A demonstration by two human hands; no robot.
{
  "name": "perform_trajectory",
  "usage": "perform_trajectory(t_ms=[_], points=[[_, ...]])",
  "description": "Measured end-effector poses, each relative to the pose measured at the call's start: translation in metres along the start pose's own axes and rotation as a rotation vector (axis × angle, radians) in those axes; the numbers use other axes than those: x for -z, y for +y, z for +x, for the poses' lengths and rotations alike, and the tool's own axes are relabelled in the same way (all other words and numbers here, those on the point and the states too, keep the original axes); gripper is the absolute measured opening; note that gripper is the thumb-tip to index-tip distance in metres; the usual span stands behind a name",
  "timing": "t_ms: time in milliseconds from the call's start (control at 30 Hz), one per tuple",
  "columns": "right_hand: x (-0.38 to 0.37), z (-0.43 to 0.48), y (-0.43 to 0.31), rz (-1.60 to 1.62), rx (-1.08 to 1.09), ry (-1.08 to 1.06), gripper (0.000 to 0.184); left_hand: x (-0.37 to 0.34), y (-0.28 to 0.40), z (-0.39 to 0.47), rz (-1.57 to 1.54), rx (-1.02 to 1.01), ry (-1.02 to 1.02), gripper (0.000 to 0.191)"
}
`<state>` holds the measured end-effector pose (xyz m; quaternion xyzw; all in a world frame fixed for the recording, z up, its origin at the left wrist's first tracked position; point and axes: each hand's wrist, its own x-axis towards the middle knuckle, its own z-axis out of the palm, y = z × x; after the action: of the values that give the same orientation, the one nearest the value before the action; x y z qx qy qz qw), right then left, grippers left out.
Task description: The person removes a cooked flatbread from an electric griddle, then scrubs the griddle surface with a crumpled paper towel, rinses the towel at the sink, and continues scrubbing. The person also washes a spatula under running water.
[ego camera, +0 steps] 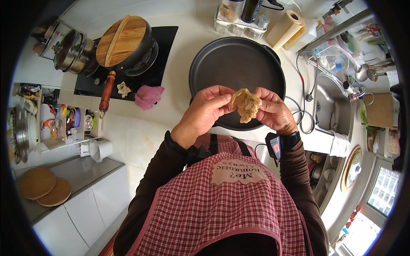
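Observation:
Between them, my left hand and my right hand hold a crumpled, yellowish-brown piece; whether it is food or a wiping pad cannot be told. My left thumb and finger pinch its left edge, my right fingers its right side. Both hands are over the near part of a large round black electric pan on the pale counter. To the left, a wok with a wooden lid sits on the black gas hob. A crumpled beige scrap and a pink cloth lie near its front edge.
The wok's wooden handle points toward me. A steel pot stands at the far left. Behind the pan are a seasoning rack and a paper towel roll. A black cable lies between the pan and the sink.

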<state>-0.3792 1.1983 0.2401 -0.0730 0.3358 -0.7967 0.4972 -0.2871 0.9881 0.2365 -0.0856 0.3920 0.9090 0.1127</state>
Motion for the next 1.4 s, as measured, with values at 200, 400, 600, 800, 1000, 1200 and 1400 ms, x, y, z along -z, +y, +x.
perform_trajectory(t_ms=[200,400,600,800,1000,1200,1400], points=[[0.029,-0.036,-0.011,-0.04,0.028,0.096,0.01,-0.035,-0.033,0.011,0.172,-0.141,0.161,0.009],[0.057,-0.077,-0.026,-0.124,0.128,0.256,0.01,-0.085,-0.082,0.034,0.218,-0.168,0.196,0.016],[0.073,-0.106,-0.035,-0.154,0.171,0.3,0.007,-0.113,-0.114,0.044,-0.034,0.049,0.219,0.036],[0.092,-0.123,-0.041,-0.222,0.14,0.324,0.008,-0.133,-0.131,0.048,-0.041,0.045,0.159,0.039],[0.098,-0.133,-0.045,-0.201,0.219,0.309,0.013,-0.151,-0.144,0.052,0.161,-0.097,0.123,0.044],[0.096,-0.14,-0.046,-0.202,0.219,0.299,0.008,-0.156,-0.152,0.054,0.36,-0.207,0.22,0.035],[0.095,-0.142,-0.051,-0.228,0.24,0.376,0.006,-0.15,-0.148,0.056,0.282,-0.113,0.229,0.026]])
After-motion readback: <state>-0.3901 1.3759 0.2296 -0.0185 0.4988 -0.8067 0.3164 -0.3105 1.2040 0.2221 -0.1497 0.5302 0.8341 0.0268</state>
